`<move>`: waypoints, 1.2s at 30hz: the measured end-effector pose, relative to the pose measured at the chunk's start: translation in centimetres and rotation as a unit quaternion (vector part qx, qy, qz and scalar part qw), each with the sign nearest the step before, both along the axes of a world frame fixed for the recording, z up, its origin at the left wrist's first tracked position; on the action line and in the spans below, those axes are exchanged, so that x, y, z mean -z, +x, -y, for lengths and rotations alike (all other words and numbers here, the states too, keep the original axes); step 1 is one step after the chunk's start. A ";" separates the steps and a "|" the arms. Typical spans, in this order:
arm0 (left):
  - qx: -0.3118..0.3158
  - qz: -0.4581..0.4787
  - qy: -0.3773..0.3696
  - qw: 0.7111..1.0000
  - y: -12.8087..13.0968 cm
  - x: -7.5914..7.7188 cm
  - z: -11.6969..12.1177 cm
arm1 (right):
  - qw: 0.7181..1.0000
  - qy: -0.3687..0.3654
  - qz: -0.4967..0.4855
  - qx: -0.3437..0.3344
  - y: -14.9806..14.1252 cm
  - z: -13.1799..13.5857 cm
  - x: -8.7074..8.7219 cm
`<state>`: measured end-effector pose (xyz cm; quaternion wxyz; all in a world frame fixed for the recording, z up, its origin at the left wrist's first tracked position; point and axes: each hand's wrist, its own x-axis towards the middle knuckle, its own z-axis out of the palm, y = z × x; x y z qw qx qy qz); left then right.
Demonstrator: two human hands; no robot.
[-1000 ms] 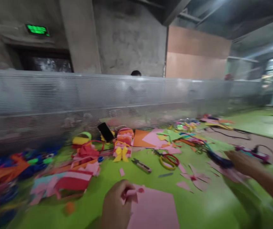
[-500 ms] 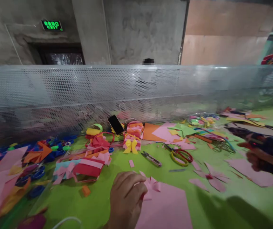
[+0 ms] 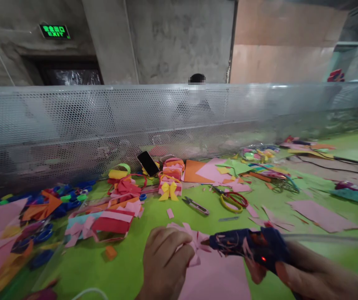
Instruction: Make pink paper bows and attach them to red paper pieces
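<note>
My right hand (image 3: 297,271) is wrapped round a dark blue hot glue gun (image 3: 260,246) with a small red light lit. Its nozzle points left and meets, or nearly meets, a pink paper bow (image 3: 199,243). My left hand (image 3: 168,258) pinches the bow's left side with curled fingers; the fingertips are partly hidden. Beneath the bow lies a larger sheet of pink paper (image 3: 218,275), its lower edge out of the frame. Beyond the hands a craft snipper (image 3: 196,206) and yellow-and-red-handled scissors (image 3: 233,201) rest on the green table (image 3: 128,266).
A perforated metal screen (image 3: 128,112) runs along the table's back, a person behind it. A phone (image 3: 148,163) leans among paper bags. Red and blue paper pieces (image 3: 113,221), several blue scissors (image 3: 43,233) and a pink sheet (image 3: 322,215) lie around. A white cord (image 3: 91,291) curves at the front.
My right hand has brought the glue gun from the far right to the pink bow. My left hand stays on the bow. The view has turned slightly to the right.
</note>
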<state>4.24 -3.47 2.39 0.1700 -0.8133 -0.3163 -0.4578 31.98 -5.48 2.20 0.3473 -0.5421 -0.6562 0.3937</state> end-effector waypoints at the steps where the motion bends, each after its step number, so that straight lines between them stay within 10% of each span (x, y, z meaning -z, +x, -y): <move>1: 0.002 0.003 -0.001 1.000 0.0 -0.1 0.0 | 0.998 -0.038 0.009 -0.057 -0.3 -0.1 -0.5; 4: 0.007 0.006 -0.007 1.000 0.1 -0.1 0.1 | 0.985 -0.093 0.031 -0.141 -0.7 -0.3 -1.1; 36: 0.034 0.044 0.005 0.998 0.4 0.0 0.3 | 0.980 0.002 0.019 -0.198 -2.1 -0.1 -3.1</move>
